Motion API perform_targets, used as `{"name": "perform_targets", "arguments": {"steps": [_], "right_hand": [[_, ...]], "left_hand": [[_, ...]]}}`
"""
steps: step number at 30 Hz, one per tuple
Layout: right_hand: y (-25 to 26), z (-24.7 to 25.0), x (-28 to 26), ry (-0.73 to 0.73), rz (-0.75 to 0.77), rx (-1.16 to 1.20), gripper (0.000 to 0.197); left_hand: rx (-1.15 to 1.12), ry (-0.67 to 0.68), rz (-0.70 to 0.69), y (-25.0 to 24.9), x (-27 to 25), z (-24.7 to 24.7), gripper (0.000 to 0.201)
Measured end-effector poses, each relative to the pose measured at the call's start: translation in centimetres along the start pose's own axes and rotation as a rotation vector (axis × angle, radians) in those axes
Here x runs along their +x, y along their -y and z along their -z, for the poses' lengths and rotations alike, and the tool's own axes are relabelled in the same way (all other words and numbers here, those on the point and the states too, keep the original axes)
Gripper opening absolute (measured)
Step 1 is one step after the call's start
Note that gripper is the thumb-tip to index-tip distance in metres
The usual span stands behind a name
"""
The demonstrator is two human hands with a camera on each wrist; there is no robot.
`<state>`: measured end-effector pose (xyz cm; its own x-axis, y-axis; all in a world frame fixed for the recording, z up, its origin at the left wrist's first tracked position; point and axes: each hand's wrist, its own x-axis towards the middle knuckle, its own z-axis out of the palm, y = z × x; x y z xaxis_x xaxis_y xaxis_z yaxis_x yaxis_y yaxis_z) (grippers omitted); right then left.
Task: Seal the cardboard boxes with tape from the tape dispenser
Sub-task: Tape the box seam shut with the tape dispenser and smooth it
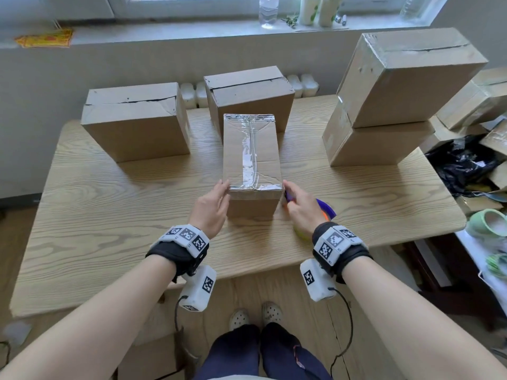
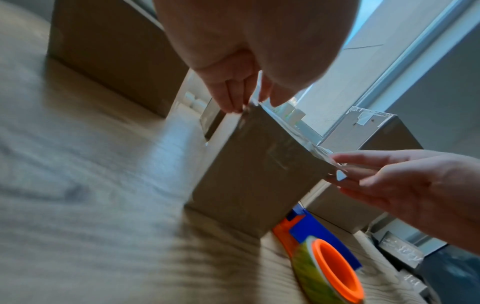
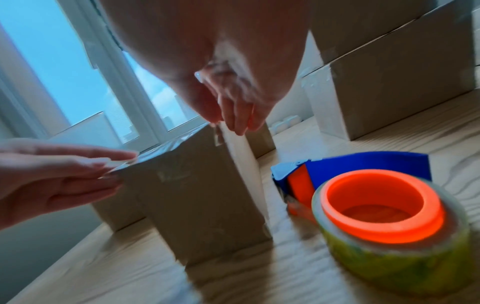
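Cardboard box in the middle: a narrow box (image 1: pixel 252 160) stands on the wooden table (image 1: pixel 109 204), its long side running away from the person; clear tape (image 1: pixel 248 157) runs down the top seam and across both end edges.
Left hand: the left hand (image 1: pixel 212 207) sits at the box's near left top corner, fingers straight and close together, tips touching the taped edge; it grasps nothing.
Right hand: the right hand (image 1: pixel 300 207) is at the near right top corner, fingers extended and slightly bent, tips touching the corner edge; nothing is held in it.
Tape dispenser: the blue and orange tape dispenser (image 3: pixel 363 195) lies on the table just beside the box's right side, below the right hand, its roll of tape facing up.
Other boxes: one box (image 1: pixel 134 120) stands back left, another (image 1: pixel 248 94) directly behind the middle box, and two stacked boxes (image 1: pixel 395 105) stand at the right.
Windowsill: a clear bottle (image 1: pixel 269 10) and two pale cups (image 1: pixel 319 9) stand on the sill beyond the table.
Floor at right: more cartons and a black bag (image 1: pixel 463 163) lie beside the table.
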<state>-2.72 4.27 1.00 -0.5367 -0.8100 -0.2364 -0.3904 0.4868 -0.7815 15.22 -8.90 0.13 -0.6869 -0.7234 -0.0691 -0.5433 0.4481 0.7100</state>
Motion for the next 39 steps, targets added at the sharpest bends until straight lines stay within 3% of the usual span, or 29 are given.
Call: {"name": "perform_targets", "arguments": {"steps": [2, 4, 9, 14, 19, 23, 25, 29, 35, 39], "right_hand": [[-0.2, 0.5, 0.7, -0.132, 0.072, -0.047, 0.035], [-0.1, 0.8, 1.2, -0.156, 0.113, -0.151, 0.026], [0.6, 1.1, 2.1, -0.086, 0.186, -0.35, 0.033], [0.4, 0.8, 2.6, -0.116, 0.328, -0.477, 0.016], [0.8, 1.8, 3.1, -0.007, 0.333, -0.433, 0.018], [0.7, 3.7, 3.4, 0.178, 0.3, -0.45, 0.041], [0.8, 3.7, 3.7, 0.182, 0.293, -0.458, 0.038], [1.3, 3.3, 4.0, 0.142, 0.314, -0.418, 0.023], [0.8, 3.0, 4.2, 0.077, 0.301, -0.464, 0.019], [1.1, 3.0, 4.0, 0.047, 0.479, -0.624, 0.021]], "left_hand": [[0.061, -0.092, -0.043, 0.0, 0.5, 1.0, 0.035], [0.196, -0.133, -0.062, -0.4, 1.0, 1.8, 0.032], [0.453, -0.02, -0.068, -1.2, 2.2, 2.2, 0.037], [0.517, 0.009, -0.13, -1.1, 2.5, 1.8, 0.032], [0.432, 0.021, -0.154, -1.1, 2.6, 2.1, 0.027], [0.384, 0.105, -0.259, -0.4, 2.6, 3.2, 0.023], [0.421, 0.168, -0.284, -0.2, 2.8, 3.6, 0.027], [0.474, 0.212, -0.231, -0.4, 3.5, 3.8, 0.027], [0.603, 0.262, -0.13, -1.3, 4.1, 3.6, 0.031], [0.618, 0.294, -0.121, -1.7, 4.3, 4.1, 0.03]]}}
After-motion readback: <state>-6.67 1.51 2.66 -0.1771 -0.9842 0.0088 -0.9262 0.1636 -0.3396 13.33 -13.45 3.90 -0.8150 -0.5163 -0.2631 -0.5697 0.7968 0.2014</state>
